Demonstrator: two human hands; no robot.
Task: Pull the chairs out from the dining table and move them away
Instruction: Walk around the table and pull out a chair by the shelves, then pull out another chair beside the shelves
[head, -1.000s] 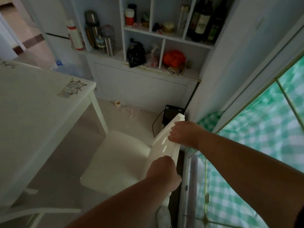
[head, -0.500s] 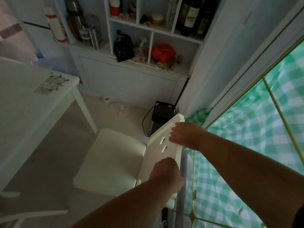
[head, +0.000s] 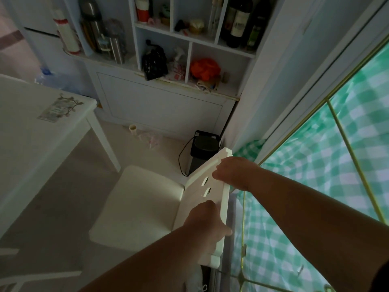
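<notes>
A white chair stands on the floor to the right of the white dining table, with a gap of floor between them. Its backrest has two oval holes and stands next to the glass door. My right hand grips the far end of the backrest's top rail. My left hand grips the near end of the same rail. Part of a second white chair shows at the bottom left beside the table.
A white cupboard with shelves of flasks, bottles and bags fills the wall ahead. A black device with a cable stands on the floor in the corner behind the chair. A glass door with a green checked curtain is on the right. Small litter lies by the cupboard.
The chair has slid away from the table towards the glass door and the corner, with both hands still on its backrest. The view has shifted slightly to the right.
</notes>
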